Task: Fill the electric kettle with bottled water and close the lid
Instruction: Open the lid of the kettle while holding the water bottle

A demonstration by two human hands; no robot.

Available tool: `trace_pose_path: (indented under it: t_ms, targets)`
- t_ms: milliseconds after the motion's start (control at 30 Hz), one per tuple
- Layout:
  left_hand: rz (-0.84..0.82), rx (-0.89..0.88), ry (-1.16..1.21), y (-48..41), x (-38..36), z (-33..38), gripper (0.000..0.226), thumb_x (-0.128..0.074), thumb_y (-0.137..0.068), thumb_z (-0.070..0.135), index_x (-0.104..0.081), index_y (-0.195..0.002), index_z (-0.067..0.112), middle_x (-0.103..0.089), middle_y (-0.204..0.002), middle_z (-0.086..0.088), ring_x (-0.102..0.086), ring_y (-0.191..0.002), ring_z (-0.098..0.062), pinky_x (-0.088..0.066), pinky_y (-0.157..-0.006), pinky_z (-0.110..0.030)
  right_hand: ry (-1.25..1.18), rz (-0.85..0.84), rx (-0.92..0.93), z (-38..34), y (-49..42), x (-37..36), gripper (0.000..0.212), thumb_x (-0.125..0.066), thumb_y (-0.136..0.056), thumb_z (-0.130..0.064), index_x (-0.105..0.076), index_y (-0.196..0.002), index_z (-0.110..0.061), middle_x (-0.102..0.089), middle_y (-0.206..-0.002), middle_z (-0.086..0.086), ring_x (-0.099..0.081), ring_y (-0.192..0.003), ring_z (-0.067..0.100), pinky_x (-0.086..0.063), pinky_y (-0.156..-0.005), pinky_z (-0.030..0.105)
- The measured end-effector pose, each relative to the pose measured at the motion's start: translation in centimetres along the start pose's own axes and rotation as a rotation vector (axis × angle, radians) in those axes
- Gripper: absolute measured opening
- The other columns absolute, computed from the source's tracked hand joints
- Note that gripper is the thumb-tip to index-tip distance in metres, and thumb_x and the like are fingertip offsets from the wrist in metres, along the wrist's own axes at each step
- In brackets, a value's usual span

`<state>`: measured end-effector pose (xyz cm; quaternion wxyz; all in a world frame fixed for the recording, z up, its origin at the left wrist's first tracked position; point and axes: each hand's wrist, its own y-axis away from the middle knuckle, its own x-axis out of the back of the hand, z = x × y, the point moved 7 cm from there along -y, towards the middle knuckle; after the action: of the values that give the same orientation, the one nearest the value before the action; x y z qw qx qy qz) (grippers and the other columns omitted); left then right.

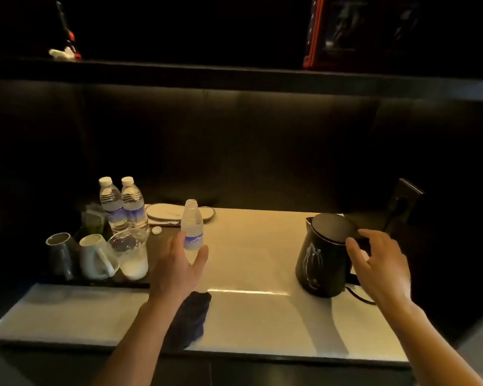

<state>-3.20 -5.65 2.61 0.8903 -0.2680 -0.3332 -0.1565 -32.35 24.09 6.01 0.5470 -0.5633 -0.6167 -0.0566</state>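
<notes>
The left hand [179, 267], fingers spread open, sits just in front of an uncapped, apparently empty water bottle [192, 229] standing on the pale counter [251, 274], thumb and index finger flanking its base without clearly clasping it; its blue-and-white label is too blurred to read. The right hand [379, 263], at 3 o'clock from the bottle, is open and curved over the handle side of the black electric kettle [325, 257], lid down, pale marking illegible. At 10 o'clock stand two capped bottles [124, 204], with a loose white cap [156, 230], a plastic cup [130, 253] and mugs [94, 256] nearby.
</notes>
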Motion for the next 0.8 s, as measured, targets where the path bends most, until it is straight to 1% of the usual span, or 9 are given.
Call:
trace_pose_path:
  t_ms: [67, 133, 233, 333, 433, 500, 600, 733, 800]
  targets:
    - [0.052, 0.041, -0.041, -2.7, -0.5, -1.4, 0.071, -0.064, -0.088, 0.054, -0.042, -0.142, 0.014, -0.055, -0.141, -0.012, -0.053, -0.126, -0.030, -0.049, -0.092, -0.042, 0.036, -0.015, -0.061, 0.8, -0.8, -1.6, 0.061, -0.036, -0.090, -0.063, -0.060, -0.123, -0.018, -0.067, -0.121, 0.005, -0.061, -0.112, 0.027, -0.050, -0.087, 0.045]
    - [0.082, 0.073, -0.075, -5.1, -0.8, -2.5, 0.084, -0.066, -0.083, 0.060, -0.037, -0.145, 0.011, -0.053, -0.143, -0.016, -0.053, -0.127, -0.035, -0.047, -0.098, -0.048, 0.085, -0.020, -0.101, 2.2, -1.4, -3.3, 0.059, -0.036, -0.092, -0.062, -0.055, -0.128, -0.019, -0.063, -0.128, 0.007, -0.056, -0.119, 0.030, -0.046, -0.094, 0.052]
    - [0.049, 0.117, -0.068, -8.0, -2.6, -4.4, 0.094, -0.066, -0.080, 0.065, -0.032, -0.149, 0.011, -0.052, -0.145, -0.017, -0.056, -0.124, -0.036, -0.050, -0.090, -0.044, 0.024, -0.057, -0.183, 3.9, -1.8, -5.8, 0.058, -0.034, -0.096, -0.060, -0.047, -0.136, -0.020, -0.054, -0.138, 0.010, -0.046, -0.130, 0.034, -0.034, -0.104, 0.058]
    - [-0.052, 0.176, 0.183, -10.0, -5.5, -6.5, 0.098, -0.074, -0.076, 0.061, -0.028, -0.150, 0.016, -0.049, -0.142, -0.015, -0.054, -0.123, -0.035, -0.054, -0.092, -0.046, -0.039, -0.024, -0.241, 4.4, -1.8, -6.6, 0.055, -0.031, -0.097, -0.057, -0.046, -0.134, -0.020, -0.051, -0.137, 0.014, -0.044, -0.128, 0.037, -0.030, -0.104, 0.059]
    - [-0.061, 0.227, 0.380, -10.3, -7.4, -7.7, 0.092, -0.083, -0.073, 0.049, -0.032, -0.144, 0.019, -0.050, -0.133, -0.005, -0.054, -0.117, -0.026, -0.054, -0.089, -0.041, -0.070, 0.014, -0.257, 4.5, -1.8, -6.6, 0.053, -0.030, -0.096, -0.053, -0.048, -0.130, -0.017, -0.051, -0.133, 0.016, -0.045, -0.123, 0.038, -0.031, -0.102, 0.057]
    - [-0.016, 0.224, 0.424, -10.2, -8.0, -8.0, 0.083, -0.086, -0.072, 0.040, -0.039, -0.137, 0.018, -0.053, -0.125, -0.001, -0.056, -0.109, -0.021, -0.055, -0.087, -0.038, -0.081, 0.016, -0.259, 4.6, -1.8, -6.6, 0.051, -0.030, -0.096, -0.052, -0.048, -0.129, -0.018, -0.051, -0.132, 0.015, -0.046, -0.122, 0.037, -0.031, -0.102, 0.057]
    - [0.012, 0.226, 0.448, -10.0, -9.1, -8.3, 0.080, -0.088, -0.072, 0.034, -0.043, -0.135, 0.019, -0.057, -0.123, 0.000, -0.058, -0.107, -0.017, -0.054, -0.088, -0.036, -0.143, 0.026, -0.274, 5.3, -2.1, -6.9, 0.046, -0.031, -0.097, -0.051, -0.048, -0.129, -0.023, -0.049, -0.132, 0.009, -0.046, -0.123, 0.033, -0.034, -0.103, 0.060]
    - [0.107, 0.227, 0.454, -10.0, -9.6, -8.4, 0.073, -0.088, -0.073, 0.023, -0.047, -0.132, 0.011, -0.061, -0.121, -0.013, -0.059, -0.100, -0.020, -0.055, -0.083, -0.035, -0.347, 0.011, -0.297, 6.6, -2.4, -7.5, 0.031, -0.031, -0.098, -0.058, -0.050, -0.119, -0.047, -0.042, -0.125, -0.016, -0.049, -0.121, 0.019, -0.041, -0.103, 0.056]
    - [0.126, 0.228, 0.459, -9.8, -9.8, -8.3, 0.072, -0.087, -0.074, 0.022, -0.046, -0.132, 0.012, -0.061, -0.120, -0.014, -0.060, -0.099, -0.021, -0.056, -0.082, -0.037, -0.486, 0.009, -0.387, 6.9, -2.5, -7.5, 0.027, -0.034, -0.099, -0.049, -0.055, -0.115, -0.042, -0.047, -0.123, -0.014, -0.053, -0.115, 0.015, -0.046, -0.099, 0.045]
